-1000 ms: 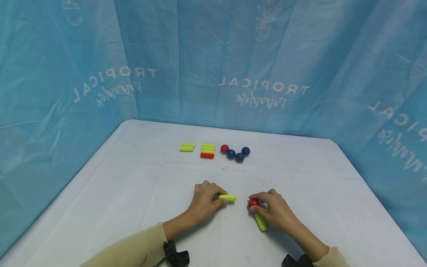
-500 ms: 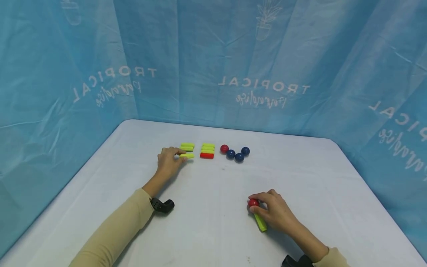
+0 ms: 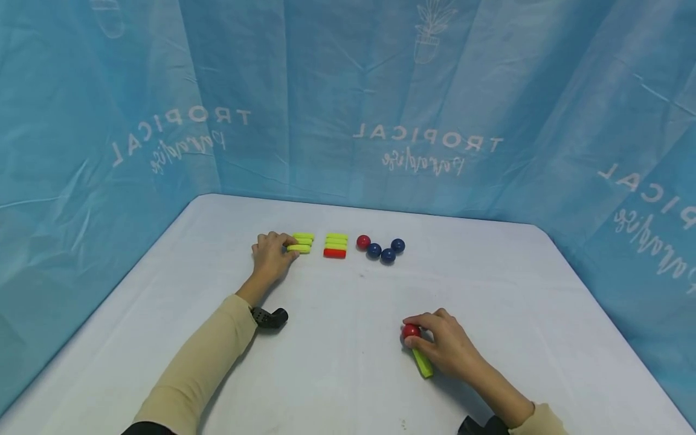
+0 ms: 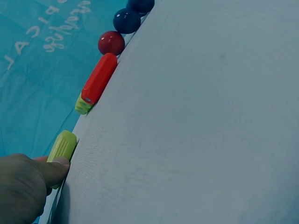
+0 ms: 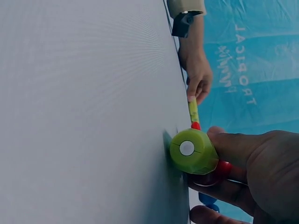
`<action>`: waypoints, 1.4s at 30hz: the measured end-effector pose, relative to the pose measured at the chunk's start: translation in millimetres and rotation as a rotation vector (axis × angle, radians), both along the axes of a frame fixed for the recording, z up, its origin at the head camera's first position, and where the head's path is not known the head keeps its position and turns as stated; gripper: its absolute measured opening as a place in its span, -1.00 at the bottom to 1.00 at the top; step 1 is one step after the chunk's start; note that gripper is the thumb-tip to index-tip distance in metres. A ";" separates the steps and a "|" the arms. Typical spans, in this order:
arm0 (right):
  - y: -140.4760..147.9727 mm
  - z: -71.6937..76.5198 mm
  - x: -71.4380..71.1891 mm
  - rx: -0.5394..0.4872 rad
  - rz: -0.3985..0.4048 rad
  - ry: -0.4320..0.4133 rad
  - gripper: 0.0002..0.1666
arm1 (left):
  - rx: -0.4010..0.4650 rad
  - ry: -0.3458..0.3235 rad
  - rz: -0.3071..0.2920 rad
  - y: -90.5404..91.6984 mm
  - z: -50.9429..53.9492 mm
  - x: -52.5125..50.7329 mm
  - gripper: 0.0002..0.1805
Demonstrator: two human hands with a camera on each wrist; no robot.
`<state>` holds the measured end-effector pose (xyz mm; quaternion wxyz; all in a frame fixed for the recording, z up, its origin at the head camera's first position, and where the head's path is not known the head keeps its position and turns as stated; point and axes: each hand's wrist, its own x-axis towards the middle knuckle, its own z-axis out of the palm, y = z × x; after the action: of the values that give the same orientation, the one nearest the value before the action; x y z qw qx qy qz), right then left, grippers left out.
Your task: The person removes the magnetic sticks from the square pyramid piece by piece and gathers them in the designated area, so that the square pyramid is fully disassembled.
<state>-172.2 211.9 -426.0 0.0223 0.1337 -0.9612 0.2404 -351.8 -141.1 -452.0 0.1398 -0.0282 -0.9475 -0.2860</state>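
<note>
At the far left of the table, my left hand (image 3: 270, 257) pinches a yellow-green stick (image 3: 299, 248) between thumb and fingers. The stick lies alongside two more yellow-green sticks (image 3: 302, 236). In the left wrist view, the ribbed end of the pinched stick (image 4: 63, 144) points out past the thumb. Nearer the front right, my right hand (image 3: 448, 344) grips a red ball (image 3: 411, 330) with thumb and fingers. Another yellow-green stick (image 3: 422, 364) extends from that ball toward the table's front; its round white-centred end (image 5: 187, 148) faces the right wrist camera.
Right of the left hand's sticks lies a row of yellow-green sticks (image 3: 336, 238) with a red stick (image 3: 334, 254) in front. Beside it are a red ball (image 3: 363, 242) and several dark blue balls (image 3: 388, 256). A blue curtain (image 3: 337, 109) surrounds the white table (image 3: 326, 338).
My left hand has carried its yellow-green stick from the table's middle to the far left and brought it up against the other two. The right hand stays in place with the red ball.
</note>
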 end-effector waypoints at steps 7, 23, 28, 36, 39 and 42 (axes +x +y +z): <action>-0.7 1.8 -0.4 0.008 0.011 -0.006 -0.58 | 0.005 -0.017 0.013 0.2 0.4 -0.6 -0.68; 28.1 15.8 -19.4 -0.053 0.469 -0.124 -0.39 | 0.007 -0.014 0.020 1.2 -0.9 -0.1 -0.67; 28.9 11.0 -19.0 -0.015 0.422 -0.079 -0.53 | 0.015 -0.027 0.014 0.1 -0.2 1.9 -0.65; 21.5 -0.9 -7.9 0.039 0.266 0.098 -0.60 | 0.128 0.093 -0.039 12.0 1.0 29.4 -0.59; 18.8 -1.1 -5.1 0.046 0.227 0.143 -0.61 | 0.185 0.154 -0.119 31.0 6.3 55.3 -0.65; 17.0 -0.8 -3.1 0.037 0.195 0.170 -0.61 | 0.214 0.126 -0.263 56.2 12.6 88.4 -0.69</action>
<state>-175.2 228.9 -426.8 0.0777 0.2469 -0.9425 0.2114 -263.5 -85.0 -439.4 0.1626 -0.1548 -0.8892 -0.3987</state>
